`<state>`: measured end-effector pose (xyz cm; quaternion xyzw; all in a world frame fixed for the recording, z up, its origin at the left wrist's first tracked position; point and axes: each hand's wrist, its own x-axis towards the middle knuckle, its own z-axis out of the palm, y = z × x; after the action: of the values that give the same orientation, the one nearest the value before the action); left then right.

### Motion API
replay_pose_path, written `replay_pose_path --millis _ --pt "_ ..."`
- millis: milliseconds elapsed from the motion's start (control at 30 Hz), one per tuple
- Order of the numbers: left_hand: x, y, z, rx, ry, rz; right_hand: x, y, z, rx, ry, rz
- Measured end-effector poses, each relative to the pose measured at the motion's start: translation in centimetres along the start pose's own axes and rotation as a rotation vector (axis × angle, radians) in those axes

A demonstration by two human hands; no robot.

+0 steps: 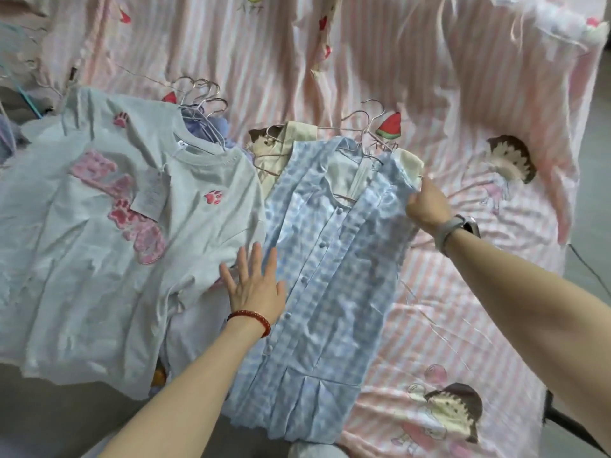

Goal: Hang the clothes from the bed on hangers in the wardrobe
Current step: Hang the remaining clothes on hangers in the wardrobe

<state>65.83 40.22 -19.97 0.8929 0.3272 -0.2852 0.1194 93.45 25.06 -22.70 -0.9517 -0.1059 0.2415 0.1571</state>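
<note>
**Two bare arms reaching forward, one hand flat, one hand pinching**

Both arms stretch forward from the bottom of the view, bare to above the elbows. The left hand lies palm down with its fingers straight and spread, pointing away from the person; the thumb angles out to the right. A red beaded bracelet circles the left wrist. The right arm enters from the lower right and reaches farther forward, crossing up and to the left. The right hand is seen from the back, fingers curled under and pinching fabric at its far edge. A pale watch strap wraps the right wrist.
</note>
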Motion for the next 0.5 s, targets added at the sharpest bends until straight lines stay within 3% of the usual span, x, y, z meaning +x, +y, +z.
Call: replay_pose_path --millis 100,233,367,500 --pt "0.2 -0.2 0.3 0.015 -0.042 -0.016 1.2 -0.2 0.9 0.002 -0.013 0.042" --pt "0.2 0.0 -0.4 -0.014 -0.047 -0.034 -0.2 -0.6 1.7 -0.070 0.101 0.142" --pt "0.5 0.7 -2.2 -0.108 -0.014 -0.053 -1.4 0.6 1.7 0.056 0.125 0.056" --pt "0.8 1.9 -4.3 -0.198 0.054 0.001 -2.7 1.0 1.0 0.177 0.264 -0.042"
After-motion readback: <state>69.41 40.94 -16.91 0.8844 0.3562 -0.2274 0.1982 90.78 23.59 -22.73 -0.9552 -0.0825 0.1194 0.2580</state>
